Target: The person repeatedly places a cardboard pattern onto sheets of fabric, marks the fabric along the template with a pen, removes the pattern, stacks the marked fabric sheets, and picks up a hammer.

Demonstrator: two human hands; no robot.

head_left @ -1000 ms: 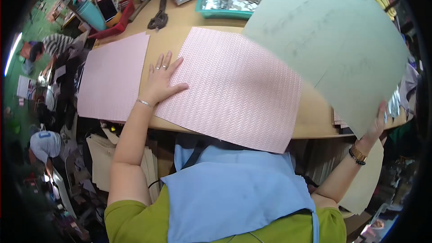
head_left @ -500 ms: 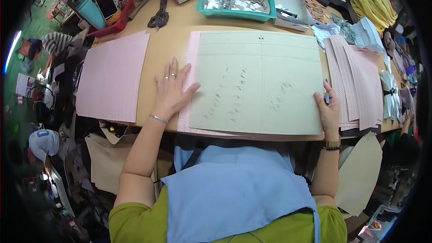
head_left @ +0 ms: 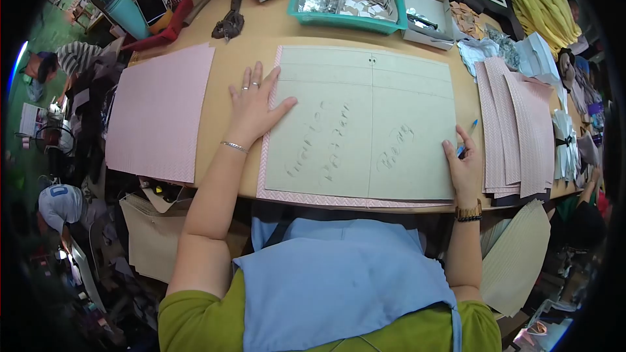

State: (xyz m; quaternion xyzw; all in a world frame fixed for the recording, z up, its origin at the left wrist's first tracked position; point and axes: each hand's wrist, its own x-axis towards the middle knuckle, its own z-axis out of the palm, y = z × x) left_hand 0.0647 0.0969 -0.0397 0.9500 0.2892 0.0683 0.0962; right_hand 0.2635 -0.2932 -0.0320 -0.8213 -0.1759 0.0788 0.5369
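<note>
A pale grey-green card pattern [head_left: 319,137] with pencil lines and handwriting lies over a pink patterned sheet [head_left: 262,176], which shows as a strip along its left and bottom edges. My left hand [head_left: 254,111] rests open with fingers spread, thumb on the card and fingertips by its upper left edge. At the card's right edge, my right hand [head_left: 464,166] holds a blue pen [head_left: 462,151] tucked in its curled fingers, and its thumb and fingertips touch the edge.
Pink sheets [head_left: 160,114] lie on the left, and a fanned pink stack [head_left: 518,130] on the right. Across the back are scissors [head_left: 229,19], a teal tray of metal pieces [head_left: 300,19] and a white box [head_left: 427,36]. Yellow material [head_left: 538,6] hangs at the back right.
The card has slid left over the pink sheet, so the pink strip on the left is narrower. My right hand has moved left with it; my left hand has shifted slightly upward.
</note>
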